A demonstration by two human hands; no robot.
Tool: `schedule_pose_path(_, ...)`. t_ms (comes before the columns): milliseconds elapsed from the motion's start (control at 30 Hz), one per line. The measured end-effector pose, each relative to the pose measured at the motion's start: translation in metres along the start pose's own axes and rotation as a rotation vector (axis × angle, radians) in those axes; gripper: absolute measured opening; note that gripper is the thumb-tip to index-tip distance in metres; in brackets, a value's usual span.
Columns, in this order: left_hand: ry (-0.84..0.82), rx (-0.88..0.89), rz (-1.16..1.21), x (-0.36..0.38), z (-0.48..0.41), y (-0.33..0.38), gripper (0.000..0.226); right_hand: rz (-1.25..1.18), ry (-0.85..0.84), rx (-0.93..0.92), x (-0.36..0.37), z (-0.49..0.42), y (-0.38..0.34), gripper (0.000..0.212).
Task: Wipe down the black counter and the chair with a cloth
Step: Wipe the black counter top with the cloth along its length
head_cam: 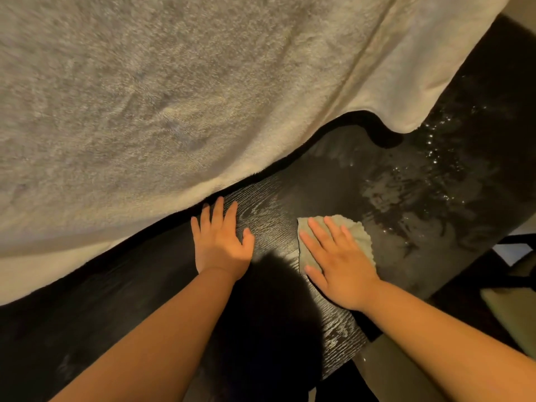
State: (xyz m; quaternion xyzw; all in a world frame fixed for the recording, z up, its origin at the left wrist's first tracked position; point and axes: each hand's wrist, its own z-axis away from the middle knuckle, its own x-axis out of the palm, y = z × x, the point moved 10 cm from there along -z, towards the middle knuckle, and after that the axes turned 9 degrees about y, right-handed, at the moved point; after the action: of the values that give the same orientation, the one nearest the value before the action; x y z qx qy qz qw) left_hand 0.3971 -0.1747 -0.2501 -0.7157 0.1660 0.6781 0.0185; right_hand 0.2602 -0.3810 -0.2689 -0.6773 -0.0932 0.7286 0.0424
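On the black counter (290,195), which runs slantwise from the lower left to the upper right, both hands lie flat. The right hand (339,265) presses a small grey-green cloth (361,236) onto the wood with straight, spread fingers; it does not grasp the cloth, and the wavy edge of the cloth shows beyond the fingertips and on the right side. The left hand (222,242) is released too, palm down on the bare wood, well apart from the cloth.

A big beige towel (174,97) covers the far side of the counter. Its thick edge comes very near the left fingertips, so the free strip is narrow at this place. To the upper right of the cloth the strip is wider, and a wet patch (420,192) with streaks and shining drops lies on it. The near edge of the counter passes just right of the right wrist.
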Motion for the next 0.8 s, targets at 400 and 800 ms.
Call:
schedule_pose_path(400, -0.026, 0.014, -0.037, 0.005, 0.002, -0.001, 0.072, -0.003, 0.055, 0.149, -0.004, -0.001, 0.01, 0.072)
schedule_pose_path(800, -0.199, 0.197, -0.027, 0.02, 0.048, 0.069, 0.075, -0.016, 0.001, 0.372, -0.008, 0.007, 0.081, 0.081)
